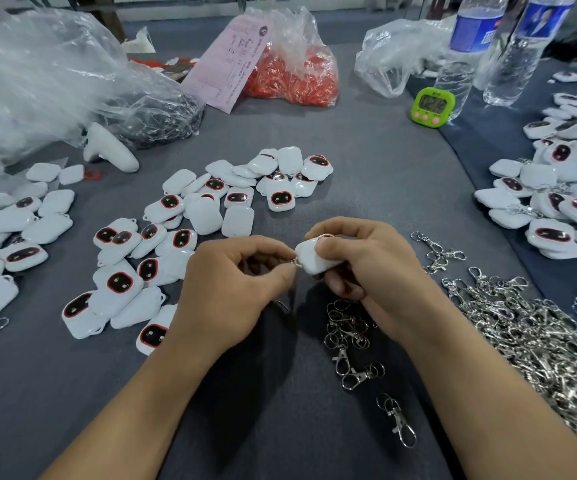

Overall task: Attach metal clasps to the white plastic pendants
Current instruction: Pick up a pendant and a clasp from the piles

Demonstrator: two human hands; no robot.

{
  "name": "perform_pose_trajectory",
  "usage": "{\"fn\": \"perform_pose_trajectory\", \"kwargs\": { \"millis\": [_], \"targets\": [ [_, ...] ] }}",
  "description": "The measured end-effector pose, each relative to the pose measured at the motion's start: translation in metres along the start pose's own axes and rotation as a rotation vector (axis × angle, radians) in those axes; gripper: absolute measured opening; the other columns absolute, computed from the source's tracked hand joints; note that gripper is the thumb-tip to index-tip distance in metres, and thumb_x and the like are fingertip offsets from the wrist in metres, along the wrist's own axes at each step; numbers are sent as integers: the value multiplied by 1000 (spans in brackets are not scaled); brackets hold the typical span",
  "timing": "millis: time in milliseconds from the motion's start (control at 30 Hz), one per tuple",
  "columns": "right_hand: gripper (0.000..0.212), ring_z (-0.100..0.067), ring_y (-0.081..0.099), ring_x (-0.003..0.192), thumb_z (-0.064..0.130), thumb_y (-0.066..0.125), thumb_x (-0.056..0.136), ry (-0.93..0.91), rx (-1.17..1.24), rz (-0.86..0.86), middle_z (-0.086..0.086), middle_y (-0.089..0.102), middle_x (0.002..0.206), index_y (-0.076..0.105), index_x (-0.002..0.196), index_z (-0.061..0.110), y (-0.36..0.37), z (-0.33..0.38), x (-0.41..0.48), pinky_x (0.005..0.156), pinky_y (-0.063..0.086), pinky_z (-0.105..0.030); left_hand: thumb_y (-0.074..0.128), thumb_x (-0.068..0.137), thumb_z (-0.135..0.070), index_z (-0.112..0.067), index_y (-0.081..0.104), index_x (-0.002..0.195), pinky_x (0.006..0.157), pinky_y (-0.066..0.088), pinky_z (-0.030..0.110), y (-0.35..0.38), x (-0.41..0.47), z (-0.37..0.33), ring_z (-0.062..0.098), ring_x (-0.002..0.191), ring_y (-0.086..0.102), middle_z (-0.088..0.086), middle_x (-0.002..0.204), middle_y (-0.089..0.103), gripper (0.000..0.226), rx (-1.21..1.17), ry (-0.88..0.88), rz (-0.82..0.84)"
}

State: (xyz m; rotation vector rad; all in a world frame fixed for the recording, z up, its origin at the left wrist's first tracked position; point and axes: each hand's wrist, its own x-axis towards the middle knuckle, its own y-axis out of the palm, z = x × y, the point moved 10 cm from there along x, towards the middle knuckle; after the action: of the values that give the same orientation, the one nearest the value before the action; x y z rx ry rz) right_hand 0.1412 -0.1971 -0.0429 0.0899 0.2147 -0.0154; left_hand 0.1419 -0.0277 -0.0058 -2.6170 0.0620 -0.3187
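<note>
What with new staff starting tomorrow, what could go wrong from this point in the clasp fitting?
1. The left hand only pinches the small clasp at the corner of the pendant that the right hand grips; it might slip and drop among the loose clasps below.
2. The right forearm lies beside the tangled clasp heap; pulling back could drag some along.

A single wide-angle head view looks forward and down, close over the grey tabletop (366, 161), whose far edge nears the frame's top.
</note>
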Motion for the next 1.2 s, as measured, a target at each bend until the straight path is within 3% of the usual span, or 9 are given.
{"fn": "perform_pose_trajectory", "kwargs": {
  "millis": [133, 333, 500, 600, 667, 767, 967, 1067, 1200],
  "targets": [
    [24, -13, 42, 38, 1, 57, 93, 98, 120, 64, -14, 63, 62, 75, 82, 13, 4, -5, -1, 35, 24, -18, 84, 76, -17, -32, 80, 82, 66, 51, 13, 8, 5, 8, 2, 69, 68, -7, 76, 76, 17, -221, -79, 69],
    [18, -13, 36, 39, 2, 57, 93, 90, 195, 101, -14, 59, 61, 73, 88, 7, 11, -4, -3, 41, 15, -24, 78, 63, -46, -32, 79, 74, 66, 49, 13, 12, 3, 13, 3, 66, 65, -5, 71, 74, 18, -351, -122, 69],
    [16, -15, 36, 38, -1, 59, 91, -27, 108, 42, -15, 62, 64, 72, 90, 8, 6, 3, -2, 36, 22, -17, 85, 73, -36, -38, 78, 74, 60, 43, 10, 8, 1, 6, -4, 57, 58, -17, 64, 69, 8, -79, -51, 85],
    [15, -14, 36, 38, -3, 59, 90, -85, 55, 41, -15, 61, 63, 72, 91, 5, 9, 7, -2, 35, 25, -16, 84, 74, -39, -45, 72, 84, 70, 44, 20, -1, -5, -6, 3, 77, 61, -24, 84, 66, 16, 202, 62, -9],
    [16, -15, 36, 38, -3, 59, 91, -82, 66, 38, -14, 60, 62, 72, 91, 5, 9, 7, -2, 35, 25, -16, 81, 74, -42, -44, 72, 86, 71, 39, 13, -4, -9, -13, 0, 82, 59, -27, 91, 63, 15, 264, 113, -63],
    [16, -14, 41, 38, 0, 59, 94, -20, 137, 42, -17, 59, 63, 73, 92, 8, 8, 2, 0, 37, 24, -17, 82, 79, -33, -43, 77, 82, 64, 42, 6, 0, -5, -2, -5, 72, 65, -24, 77, 71, 11, 40, 11, -26],
    [16, -13, 42, 41, 2, 58, 96, -20, 209, 65, -14, 62, 66, 72, 94, 9, 13, 5, -2, 41, 22, -22, 77, 86, -20, -37, 81, 77, 60, 46, 13, 13, -2, 4, 0, 58, 59, -7, 62, 71, 20, -266, -77, 75],
    [17, -13, 41, 41, -2, 58, 95, -83, 173, 54, -10, 60, 62, 72, 94, 7, 12, 11, -4, 39, 24, -19, 78, 82, -28, -43, 79, 80, 60, 45, 12, 2, -3, -3, 2, 63, 63, -14, 65, 71, 15, -91, 19, -1],
    [16, -12, 40, 40, -4, 62, 90, -157, 75, 22, -6, 61, 62, 73, 90, 7, 14, 15, -7, 37, 31, -16, 68, 83, -29, -19, 78, 74, 65, 39, 30, 0, -12, -33, 16, 67, 51, -6, 58, 59, 18, 455, 333, -66]
  ]
}}
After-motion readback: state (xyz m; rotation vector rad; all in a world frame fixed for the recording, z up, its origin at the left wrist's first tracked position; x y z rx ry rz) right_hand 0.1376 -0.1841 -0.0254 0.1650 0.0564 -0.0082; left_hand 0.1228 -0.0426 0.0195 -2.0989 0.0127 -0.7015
